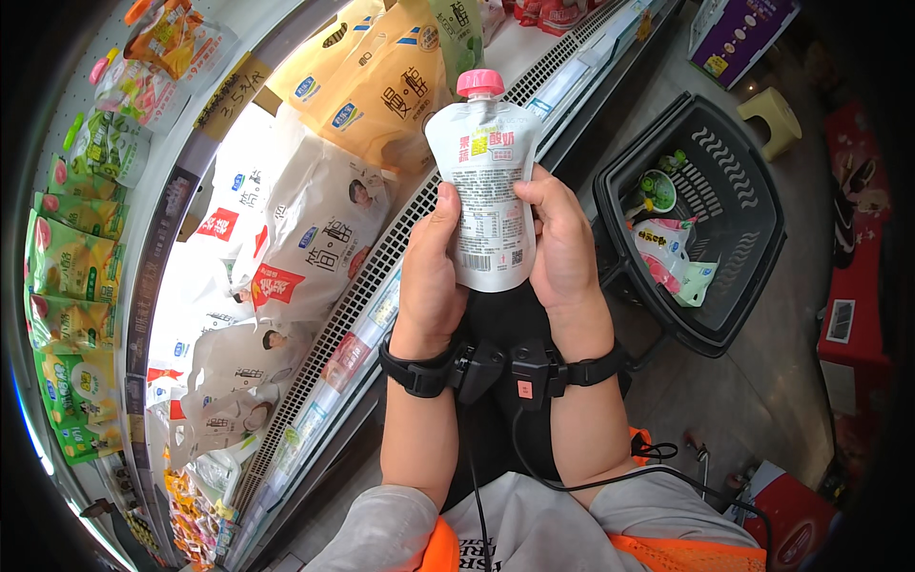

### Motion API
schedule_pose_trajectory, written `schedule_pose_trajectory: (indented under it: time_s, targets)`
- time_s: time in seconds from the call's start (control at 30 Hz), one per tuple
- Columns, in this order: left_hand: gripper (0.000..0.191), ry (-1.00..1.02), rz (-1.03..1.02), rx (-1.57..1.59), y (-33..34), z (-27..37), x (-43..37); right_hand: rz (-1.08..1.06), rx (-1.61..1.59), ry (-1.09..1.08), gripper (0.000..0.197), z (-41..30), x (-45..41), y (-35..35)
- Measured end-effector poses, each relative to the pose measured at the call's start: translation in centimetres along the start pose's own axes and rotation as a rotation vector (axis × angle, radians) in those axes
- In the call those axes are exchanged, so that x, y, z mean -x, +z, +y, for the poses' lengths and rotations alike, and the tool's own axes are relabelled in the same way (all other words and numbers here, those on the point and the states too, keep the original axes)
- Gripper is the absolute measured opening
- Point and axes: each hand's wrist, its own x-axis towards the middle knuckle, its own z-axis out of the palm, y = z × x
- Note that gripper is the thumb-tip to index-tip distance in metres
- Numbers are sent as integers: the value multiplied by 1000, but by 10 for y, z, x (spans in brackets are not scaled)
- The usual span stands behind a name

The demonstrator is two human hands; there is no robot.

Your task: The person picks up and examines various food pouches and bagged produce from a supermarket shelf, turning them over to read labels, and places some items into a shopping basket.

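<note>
Upright in front of me is a white spouted yogurt pouch [488, 207] with a pink cap, its printed back with text and a barcode facing me. My left hand [431, 272] grips its left edge, thumb on the front. On the opposite edge my right hand [566, 239] holds it the same way; the fingers behind the pouch are hidden. Both wrists carry black straps with small devices and cables. To the left, large white yogurt bags [322, 222] and yellow-orange bags [379, 93] stand in a refrigerated display case.
A dark grey shopping basket [743, 286] on the floor at right holds a white-and-pink pouch [661, 247] and a green-lidded cup [656, 191]. The case's black grille [343, 293] and front rail run diagonally. A yellow stool [770, 121] stands beyond the basket. Smaller pouches [75, 257] line the upper shelf.
</note>
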Motion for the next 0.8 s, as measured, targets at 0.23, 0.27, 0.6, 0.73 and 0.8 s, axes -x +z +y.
schedule_pose_trajectory:
  time_s: [0.23, 0.27, 0.6, 0.73, 0.8]
  targets:
    - [40, -35, 19, 54, 3, 2, 0, 33, -2, -13, 34, 4, 0, -1]
    - [40, -51, 20, 49, 2, 2, -1, 54, -46, -30, 32, 6, 0, -1]
    - [51, 119, 61, -591, 2, -8, -5, 8, -203, -191, 50, 5, -9, -9]
    - [57, 255, 51, -674, 1, -16, -7, -266, -194, -172, 70, 6, -12, -19]
    - [46, 236, 94, -423, -1, -12, -7, -335, -138, -199, 54, 8, -16, -16]
